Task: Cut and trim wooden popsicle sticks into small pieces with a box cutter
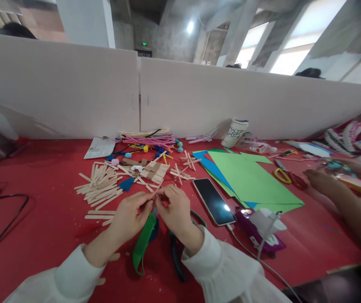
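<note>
My left hand (pixel 130 219) and my right hand (pixel 176 210) meet at the fingertips, both pinched closed on a thin, pale wooden craft stick (pixel 159 187). Most of the stick is hidden by the fingers. Below them lies a tool with a green handle (pixel 144 244); its working end is partly covered. Dark curved handles (pixel 176 254) of another tool show under my right wrist. Just beyond my hands rests a raft of craft sticks (pixel 155 171) joined side by side, with brown pieces on it. Crossed stick shapes (pixel 180 173) lie to its right.
Loose craft sticks (pixel 100 185) are heaped at left. Pink pipe cleaners (pixel 149 140) lie behind. To the right are a phone (pixel 214 201) on a cable, coloured paper (pixel 253 176), yellow-handled scissors (pixel 282 176), a cup (pixel 234 132) and another person's hand (pixel 321 182). White partitions (pixel 256 97) stand behind.
</note>
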`<state>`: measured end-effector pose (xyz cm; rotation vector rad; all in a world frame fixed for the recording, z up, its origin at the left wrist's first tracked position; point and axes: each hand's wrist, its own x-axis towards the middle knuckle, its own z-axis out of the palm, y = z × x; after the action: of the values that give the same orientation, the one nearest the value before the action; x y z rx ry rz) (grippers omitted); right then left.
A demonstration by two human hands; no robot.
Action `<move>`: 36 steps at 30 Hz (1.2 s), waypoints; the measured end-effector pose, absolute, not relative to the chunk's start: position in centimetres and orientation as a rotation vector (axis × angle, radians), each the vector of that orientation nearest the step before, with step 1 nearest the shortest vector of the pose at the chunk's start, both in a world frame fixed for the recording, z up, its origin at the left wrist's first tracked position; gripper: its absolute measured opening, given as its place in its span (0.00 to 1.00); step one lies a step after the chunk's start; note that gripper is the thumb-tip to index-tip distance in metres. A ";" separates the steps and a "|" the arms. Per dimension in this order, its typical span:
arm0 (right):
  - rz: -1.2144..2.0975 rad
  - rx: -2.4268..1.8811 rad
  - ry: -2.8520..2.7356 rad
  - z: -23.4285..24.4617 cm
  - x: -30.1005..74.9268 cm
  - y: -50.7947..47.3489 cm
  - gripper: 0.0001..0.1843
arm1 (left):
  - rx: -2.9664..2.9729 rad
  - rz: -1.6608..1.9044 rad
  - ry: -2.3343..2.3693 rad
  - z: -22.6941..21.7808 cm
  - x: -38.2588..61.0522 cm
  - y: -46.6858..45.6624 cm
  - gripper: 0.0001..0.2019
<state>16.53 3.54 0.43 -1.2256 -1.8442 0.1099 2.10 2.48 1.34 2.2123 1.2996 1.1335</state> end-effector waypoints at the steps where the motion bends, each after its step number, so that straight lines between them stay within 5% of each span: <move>1: 0.115 -1.210 -1.849 0.4 16.5 3.6 0.07 | 2.174 1.134 1.299 1.1 2.1 2.4 0.11; 18: 0.478 -1.063 -1.797 0.5 16.7 3.5 0.12 | 1.112 1.335 1.167 -0.5 2.8 2.1 0.12; 26: 0.699 -1.123 -1.722 0.4 16.2 3.2 0.05 | 1.262 1.322 1.264 -0.3 2.6 1.9 0.12; 36: 0.483 -1.161 -1.837 -0.1 16.6 3.6 0.08 | 1.712 1.294 1.425 -0.7 2.3 1.2 0.10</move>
<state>16.56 3.61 -0.15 -1.1612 -1.8370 0.4825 2.29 1.22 -0.72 1.7120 1.4249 1.2945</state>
